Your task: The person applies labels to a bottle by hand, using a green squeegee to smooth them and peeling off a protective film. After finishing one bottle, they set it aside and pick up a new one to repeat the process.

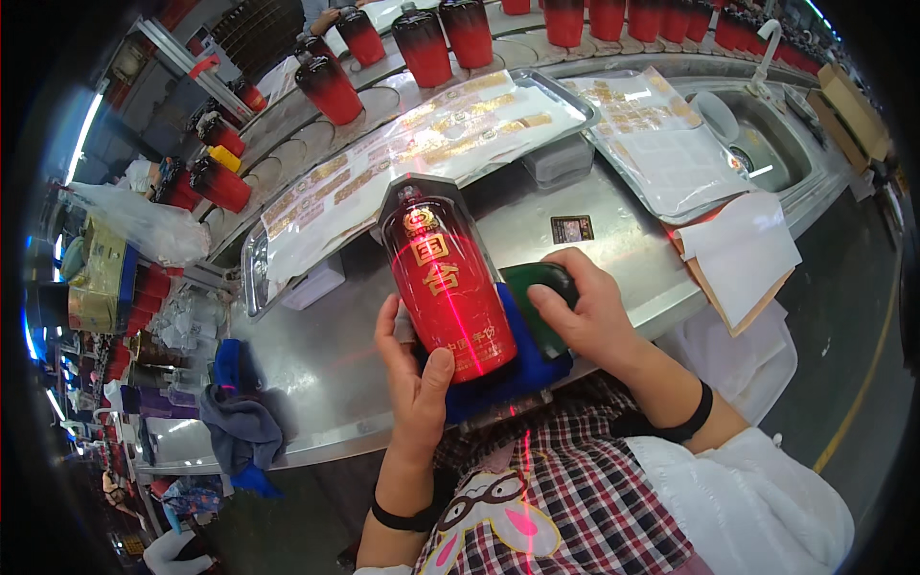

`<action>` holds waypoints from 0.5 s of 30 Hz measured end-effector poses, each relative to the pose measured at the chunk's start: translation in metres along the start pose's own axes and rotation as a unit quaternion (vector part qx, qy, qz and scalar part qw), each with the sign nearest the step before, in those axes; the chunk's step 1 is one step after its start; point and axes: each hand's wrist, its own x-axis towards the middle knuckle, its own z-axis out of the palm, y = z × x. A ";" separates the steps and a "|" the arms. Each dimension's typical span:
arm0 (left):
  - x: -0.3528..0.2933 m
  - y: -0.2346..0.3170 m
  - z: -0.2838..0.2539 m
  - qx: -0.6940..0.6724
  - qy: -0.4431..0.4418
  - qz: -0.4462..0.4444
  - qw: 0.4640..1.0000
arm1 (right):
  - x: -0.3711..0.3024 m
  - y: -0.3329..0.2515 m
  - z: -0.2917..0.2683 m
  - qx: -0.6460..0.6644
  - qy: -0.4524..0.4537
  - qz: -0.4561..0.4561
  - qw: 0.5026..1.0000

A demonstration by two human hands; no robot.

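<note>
A glossy red bottle (436,307) with gold markings and a dark neck lies tilted in a dark cradle (452,188) before me. A thin pink light line runs down its front. My left hand (414,395) grips the lower left side of the bottle, thumb on its front edge. To the right of the bottle, my right hand (599,321) is closed on a dark green flat piece (544,333), with the thumb on top. The exact kind of this piece cannot be made out. Blue cloth (529,369) lies beneath the bottle and the green piece.
Metal trays with sheets of gold labels (383,158) (661,172) stand beyond the bottle. Red-and-black bottles (422,48) line a curved conveyor behind them. A sink (767,144) is at the far right, a grey-blue cloth (238,426) at the table's left edge, and papers (743,254) overhang the right edge.
</note>
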 end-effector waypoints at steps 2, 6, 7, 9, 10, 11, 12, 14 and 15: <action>-0.004 -0.009 0.008 0.102 0.105 0.144 0.979 | -0.008 0.001 0.000 0.091 -0.047 -0.017 0.995; -0.032 0.013 0.009 0.555 -0.032 0.289 0.779 | -0.011 -0.004 0.002 0.046 -0.043 -0.063 0.996; -0.033 0.008 0.005 0.557 -0.027 0.289 0.778 | -0.008 0.000 0.002 0.001 0.023 -0.070 0.997; -0.036 -0.004 -0.008 0.542 0.031 0.301 0.784 | -0.007 -0.006 0.003 -0.088 0.059 -0.208 0.972; -0.035 -0.011 -0.009 0.528 0.059 0.290 0.796 | -0.009 -0.020 0.004 -0.143 -0.006 -0.341 0.929; -0.036 -0.014 -0.011 0.526 0.060 0.288 0.798 | -0.010 -0.031 0.004 -0.193 -0.071 -0.465 0.861; -0.038 -0.016 -0.011 0.510 0.070 0.283 0.809 | -0.011 -0.036 0.002 -0.132 -0.174 -0.454 0.864; -0.041 -0.017 -0.010 0.474 0.094 0.269 0.833 | -0.004 -0.034 -0.003 -0.094 -0.141 -0.408 0.897; -0.043 -0.016 -0.010 0.474 0.097 0.271 0.832 | 0.000 -0.030 -0.005 -0.057 -0.100 -0.358 0.927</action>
